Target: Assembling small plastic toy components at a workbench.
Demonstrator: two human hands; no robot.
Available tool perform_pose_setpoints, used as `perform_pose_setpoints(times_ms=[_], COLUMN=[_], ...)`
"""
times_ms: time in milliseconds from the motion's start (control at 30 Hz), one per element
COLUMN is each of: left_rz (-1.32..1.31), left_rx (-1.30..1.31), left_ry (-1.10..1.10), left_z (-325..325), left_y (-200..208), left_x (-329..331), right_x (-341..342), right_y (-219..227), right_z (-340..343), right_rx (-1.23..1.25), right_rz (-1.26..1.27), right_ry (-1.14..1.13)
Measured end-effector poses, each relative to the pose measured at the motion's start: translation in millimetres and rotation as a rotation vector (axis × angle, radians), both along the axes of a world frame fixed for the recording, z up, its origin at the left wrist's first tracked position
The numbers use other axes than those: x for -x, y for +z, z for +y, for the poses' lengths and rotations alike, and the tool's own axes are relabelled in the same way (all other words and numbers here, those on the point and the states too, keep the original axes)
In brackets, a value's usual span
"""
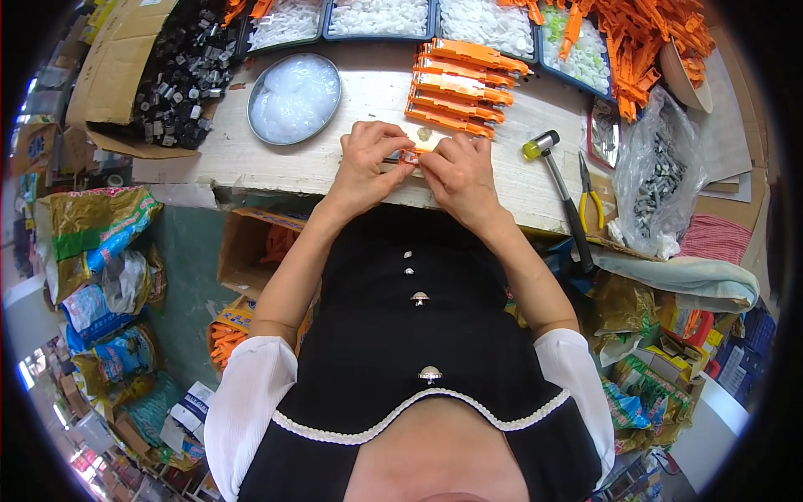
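At the front edge of the workbench, my left hand (368,163) and my right hand (460,173) meet, fingers pinched on a small orange plastic piece (409,156). My fingers cover much of it, so its full shape is hidden. Just beyond my fingertips lies a small yellowish lump (424,134). Behind my right hand, several orange plastic tool bodies (460,88) with metal tips lie in a stacked row. A round metal dish (294,99) holding a clear whitish gel sits to the left beyond my left hand.
Trays of white plastic parts (381,18) line the back. A box of black and metallic pieces (184,84) stands left. At right lie a hammer (559,188), yellow-handled pliers (592,197), a clear bag of metal parts (661,180) and an orange heap (640,50).
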State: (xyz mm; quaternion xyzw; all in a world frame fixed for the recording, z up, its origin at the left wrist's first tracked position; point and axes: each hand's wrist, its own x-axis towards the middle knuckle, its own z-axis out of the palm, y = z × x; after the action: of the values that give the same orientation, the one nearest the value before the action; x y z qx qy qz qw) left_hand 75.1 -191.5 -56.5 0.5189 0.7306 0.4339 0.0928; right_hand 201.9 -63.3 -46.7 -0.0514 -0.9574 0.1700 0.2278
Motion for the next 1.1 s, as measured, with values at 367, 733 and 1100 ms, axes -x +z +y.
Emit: perform_pose_setpoints(times_ms=[367, 733, 1100], left_rz=[0.050, -0.040, -0.073], left_rx=[0.125, 0.038, 0.162], left_ry=[-0.033, 0.007, 0.022], left_z=[7, 6, 10], left_y=[7, 1, 7], left_x=[3, 8, 9], right_x=[-2, 0, 0], right_y=[2, -6, -6], right_z=[6, 6, 7], right_rx=[0.115, 0.138, 0.164], right_rz=[0.019, 0.072, 0.057], right_ry=[0.027, 0.018, 0.027])
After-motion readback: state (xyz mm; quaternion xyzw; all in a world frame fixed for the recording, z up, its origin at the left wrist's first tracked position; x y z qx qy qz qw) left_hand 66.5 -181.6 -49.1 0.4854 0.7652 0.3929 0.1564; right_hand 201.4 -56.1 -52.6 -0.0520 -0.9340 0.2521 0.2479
